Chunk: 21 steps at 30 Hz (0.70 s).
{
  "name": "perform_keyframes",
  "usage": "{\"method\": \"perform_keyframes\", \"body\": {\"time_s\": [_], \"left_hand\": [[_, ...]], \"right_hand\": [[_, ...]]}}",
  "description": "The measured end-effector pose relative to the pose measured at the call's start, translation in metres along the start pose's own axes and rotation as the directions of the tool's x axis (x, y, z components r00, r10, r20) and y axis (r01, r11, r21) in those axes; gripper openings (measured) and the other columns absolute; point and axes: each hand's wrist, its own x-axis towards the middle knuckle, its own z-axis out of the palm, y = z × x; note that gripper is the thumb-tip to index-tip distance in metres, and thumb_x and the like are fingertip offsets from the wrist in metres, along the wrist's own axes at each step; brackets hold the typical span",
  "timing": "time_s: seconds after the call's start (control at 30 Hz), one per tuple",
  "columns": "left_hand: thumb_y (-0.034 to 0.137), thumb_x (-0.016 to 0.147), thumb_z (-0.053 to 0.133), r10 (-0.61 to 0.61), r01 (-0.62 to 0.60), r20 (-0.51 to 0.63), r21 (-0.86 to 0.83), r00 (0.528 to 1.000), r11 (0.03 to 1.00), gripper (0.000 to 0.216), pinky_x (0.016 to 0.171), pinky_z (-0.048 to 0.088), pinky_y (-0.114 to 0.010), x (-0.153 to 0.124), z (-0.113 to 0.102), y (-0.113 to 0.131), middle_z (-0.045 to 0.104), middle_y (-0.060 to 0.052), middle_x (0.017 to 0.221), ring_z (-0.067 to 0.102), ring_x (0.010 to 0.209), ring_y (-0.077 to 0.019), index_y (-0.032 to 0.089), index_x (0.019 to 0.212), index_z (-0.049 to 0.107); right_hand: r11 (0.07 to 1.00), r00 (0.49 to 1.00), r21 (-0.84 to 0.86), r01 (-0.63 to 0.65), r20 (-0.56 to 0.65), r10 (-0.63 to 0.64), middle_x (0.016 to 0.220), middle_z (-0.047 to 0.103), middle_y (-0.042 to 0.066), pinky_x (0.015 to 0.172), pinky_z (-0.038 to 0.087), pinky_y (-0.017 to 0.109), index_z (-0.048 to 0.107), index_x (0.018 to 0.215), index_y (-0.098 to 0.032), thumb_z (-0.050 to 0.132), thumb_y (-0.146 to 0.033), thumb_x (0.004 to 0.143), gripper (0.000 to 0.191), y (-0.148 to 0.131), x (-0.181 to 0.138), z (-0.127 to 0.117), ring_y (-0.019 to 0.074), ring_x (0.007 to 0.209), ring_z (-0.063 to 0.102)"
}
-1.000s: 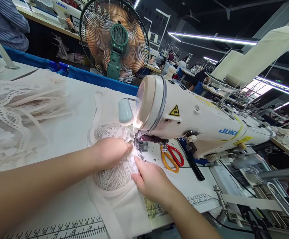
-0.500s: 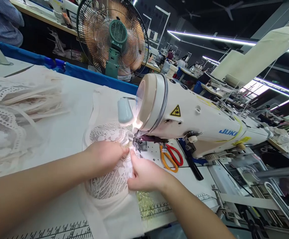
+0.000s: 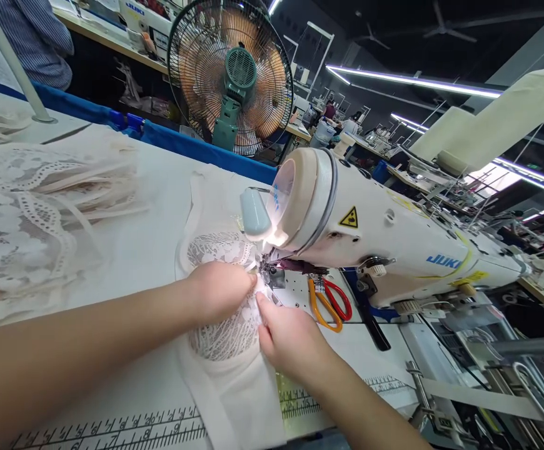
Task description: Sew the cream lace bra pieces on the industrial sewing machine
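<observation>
A white lace bra lies flat under the needle area of a white sewing machine. My left hand rests over the lace cup, its fingers closed on the fabric close to the presser foot. Just below and to the right, my right hand pinches the cup's edge between thumb and fingers. The machine's lamp lights the fabric at the needle. Beneath my left hand, part of the lace is hidden.
Orange and red-handled scissors lie right of the needle beside a black-handled tool. A pile of lace pieces covers the table's left side. A large fan stands beyond the blue edge. A person in a striped sleeve sits at far left.
The whole view has shifted, so the table and machine appear farther right. Both hands keep hold of the lace, and the right hand's fingers sit slightly lower relative to the needle.
</observation>
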Motion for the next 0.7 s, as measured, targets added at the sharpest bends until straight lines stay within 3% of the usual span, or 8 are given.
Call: {"method": "perform_keyframes", "body": {"time_s": [0.23,0.33,0.37,0.43,0.5,0.53,0.7], "left_hand": [[0.005,0.067,0.054,0.0,0.0,-0.015,0.051,1.0,0.999,0.041,0.04,0.024,-0.025,0.0,0.005,-0.001,0.058,-0.004,0.072,0.045,0.048,-0.0151,0.02,0.103,0.066],[0.009,0.069,0.054,0.066,-0.039,-0.171,0.158,0.983,0.987,0.024,0.041,0.029,-0.026,-0.005,0.017,-0.003,0.058,-0.008,0.078,0.046,0.049,-0.0153,0.018,0.086,0.068],[0.01,0.072,0.052,0.131,-0.08,-0.259,0.197,0.957,0.977,0.017,0.044,0.033,-0.028,-0.006,0.022,-0.005,0.06,-0.009,0.082,0.049,0.053,-0.0166,0.017,0.077,0.067],[0.011,0.08,0.048,0.325,-0.22,-0.418,0.279,0.848,0.935,0.023,0.059,0.045,-0.035,-0.007,0.033,-0.009,0.063,-0.011,0.094,0.054,0.069,-0.0205,0.016,0.063,0.063],[0.01,0.085,0.044,0.469,-0.346,-0.492,0.323,0.733,0.881,0.029,0.079,0.046,-0.041,-0.005,0.042,-0.014,0.064,-0.01,0.102,0.055,0.082,-0.0218,0.017,0.065,0.065],[0.009,0.085,0.044,0.502,-0.39,-0.494,0.318,0.71,0.864,0.029,0.085,0.045,-0.041,-0.004,0.047,-0.016,0.065,-0.01,0.102,0.055,0.085,-0.0213,0.017,0.069,0.067],[0.008,0.081,0.047,0.506,-0.479,-0.417,0.178,0.755,0.86,0.023,0.081,0.047,-0.036,0.003,0.059,-0.024,0.067,-0.011,0.097,0.057,0.085,-0.0221,0.016,0.085,0.069]], "right_hand": [[1.0,1.0,0.017,0.021,-0.009,-0.021,0.087,0.07,0.009,0.058,0.037,0.034,0.034,0.145,-0.013,0.038,-0.023,0.088,0.058,0.003,0.0,0.0,0.0283,0.084,0.064],[0.999,0.999,0.042,0.02,-0.026,-0.019,0.09,0.07,0.01,0.06,0.04,0.034,0.037,0.143,-0.012,0.038,-0.025,0.088,0.056,0.004,-0.001,0.001,0.0289,0.086,0.064],[0.999,0.999,0.049,0.022,-0.029,-0.02,0.09,0.07,0.01,0.06,0.041,0.034,0.038,0.142,-0.011,0.038,-0.025,0.088,0.056,0.005,-0.001,0.002,0.029,0.086,0.064],[0.998,0.999,0.056,0.027,-0.033,-0.026,0.092,0.07,0.011,0.062,0.042,0.035,0.039,0.141,-0.011,0.038,-0.026,0.089,0.055,0.005,-0.001,0.004,0.0291,0.087,0.064],[0.998,0.999,0.048,0.038,-0.035,-0.036,0.093,0.07,0.011,0.063,0.043,0.034,0.04,0.14,-0.012,0.038,-0.026,0.089,0.054,0.005,-0.002,0.006,0.029,0.087,0.065],[0.998,0.998,0.042,0.046,-0.039,-0.044,0.092,0.07,0.011,0.064,0.044,0.034,0.041,0.14,-0.012,0.037,-0.026,0.089,0.053,0.005,-0.002,0.007,0.0288,0.087,0.064],[0.995,0.994,0.034,0.097,-0.058,-0.095,0.094,0.07,0.011,0.066,0.045,0.034,0.042,0.139,-0.011,0.036,-0.025,0.088,0.053,0.007,-0.005,0.009,0.028,0.087,0.063]]}}
